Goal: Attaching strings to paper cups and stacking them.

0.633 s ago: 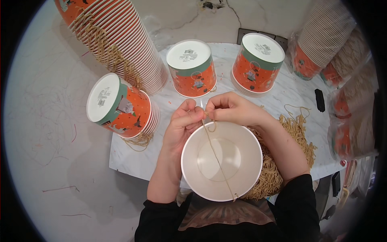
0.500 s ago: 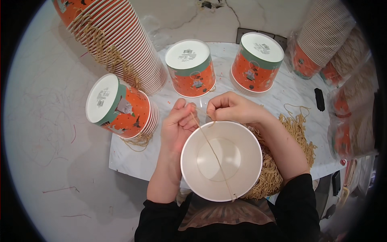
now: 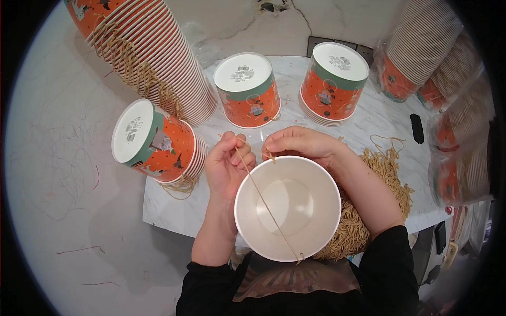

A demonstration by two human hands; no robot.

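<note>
Both hands pinch a tan cord [image 3: 263, 197] at the far rim of a white bucket [image 3: 287, 208] held over the bench [image 3: 284, 121] edge: left hand [image 3: 227, 168] fingers clenched on it, right hand [image 3: 295, 147] too. 2 upturned orange buckets [image 3: 247, 89] stand beyond.

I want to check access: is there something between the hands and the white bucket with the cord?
Nothing visible is in the way. The left hand and right hand pinch the tan cord at the far rim of the white bucket.
</note>
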